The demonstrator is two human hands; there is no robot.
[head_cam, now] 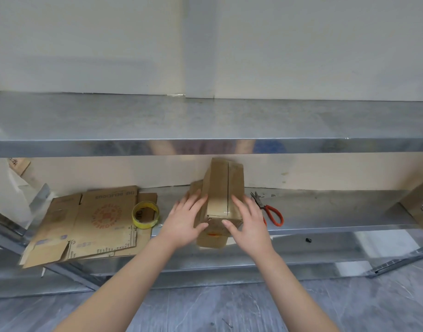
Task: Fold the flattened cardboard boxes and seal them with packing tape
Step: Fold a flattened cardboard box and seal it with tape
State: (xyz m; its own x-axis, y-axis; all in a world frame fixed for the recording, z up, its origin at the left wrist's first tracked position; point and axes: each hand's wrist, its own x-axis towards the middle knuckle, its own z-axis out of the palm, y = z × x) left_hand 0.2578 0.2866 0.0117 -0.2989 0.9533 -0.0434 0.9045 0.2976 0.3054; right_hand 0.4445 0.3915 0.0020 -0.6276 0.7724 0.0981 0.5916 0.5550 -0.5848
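the folded box (219, 195) sits on the lower shelf (325, 212), its long side and top seam pointing straight away from the person. left hand (184, 219) and right hand (247, 219) press flat on both sides, fingers straight. the tape roll (146, 214) lies nearer the left hand

Background. Above the grip, a galvanised metal shelf (205, 121) spans the full width, and its front lip shows dim reflections. Behind and above it rises a pale cream wall (86, 44) with a vertical step. Level with the grip lies the lower shelf (337, 212). Below the grip is a grey veined floor (205, 307). The light is even and diffuse.
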